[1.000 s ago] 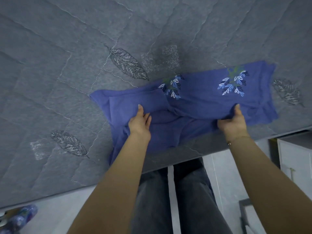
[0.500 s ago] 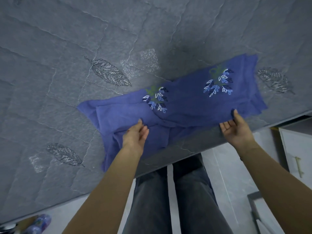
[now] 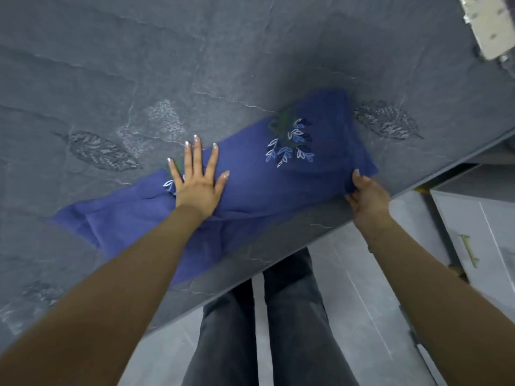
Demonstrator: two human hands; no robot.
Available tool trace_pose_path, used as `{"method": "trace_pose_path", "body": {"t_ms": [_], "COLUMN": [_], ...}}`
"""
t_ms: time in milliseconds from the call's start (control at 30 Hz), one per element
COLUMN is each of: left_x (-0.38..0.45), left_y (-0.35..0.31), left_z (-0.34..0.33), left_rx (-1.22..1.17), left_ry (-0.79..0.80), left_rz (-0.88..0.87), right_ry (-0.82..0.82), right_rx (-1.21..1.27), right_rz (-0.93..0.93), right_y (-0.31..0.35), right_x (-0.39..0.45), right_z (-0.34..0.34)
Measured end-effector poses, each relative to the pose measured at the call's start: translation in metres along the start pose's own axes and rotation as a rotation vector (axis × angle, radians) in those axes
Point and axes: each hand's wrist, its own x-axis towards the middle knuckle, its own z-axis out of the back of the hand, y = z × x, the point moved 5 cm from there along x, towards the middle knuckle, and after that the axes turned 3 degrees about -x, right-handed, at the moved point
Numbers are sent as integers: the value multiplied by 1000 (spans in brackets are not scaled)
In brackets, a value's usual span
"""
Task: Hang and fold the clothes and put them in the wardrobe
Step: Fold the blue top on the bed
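Observation:
A blue garment (image 3: 250, 188) with white and blue embroidered leaves lies folded into a long strip on the grey quilted bed (image 3: 195, 65), close to its near edge. My left hand (image 3: 198, 176) presses flat on the strip's middle, fingers spread and straight, partly covering one leaf motif. My right hand (image 3: 365, 195) grips the strip's right end at the bed edge, thumb on top and fingers curled under the cloth. The garment's left end spreads wider, and my left forearm hides part of it.
The bed's near edge runs diagonally from lower left to upper right. A white cabinet (image 3: 485, 232) with a brass handle stands on the right. Grey tiled floor (image 3: 356, 316) and my legs in dark jeans lie below. A white object (image 3: 486, 26) lies on the bed at the top right.
My left hand has moved up from the garment's near edge and now lies flat on its middle. The right hand has slid right and grips the end. The lower flap is folded over.

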Motion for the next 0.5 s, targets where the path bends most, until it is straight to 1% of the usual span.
{"method": "trace_pose_path", "body": {"t_ms": [100,167,233,300,367,433,500], "left_x": [2,2,7,23,47,74,98], "left_y": [0,-14,-46,-89,-132,-167,-188], "left_z": [3,13,26,40,51,59,63], "left_rx": [-13,-61,-114,-199,-269,-341,-462], "left_ry": [-28,-76,-130,-142,-108,-66,-2], "left_rz": [2,-7,-116,-248,-305,-305,-264], "right_ry": [-39,-108,-154,-99,0,83,97], "right_rx": [-57,-83,-53,2,-8,-108,-208], "right_rz": [43,93,75,8,-29,-47,-60], "right_y": [-4,-3,-6,-16,-23,-27,-29], "right_x": [-1,-5,-9,-14,-19,-20,-19], "right_z": [11,18,27,32,30,23,16]}}
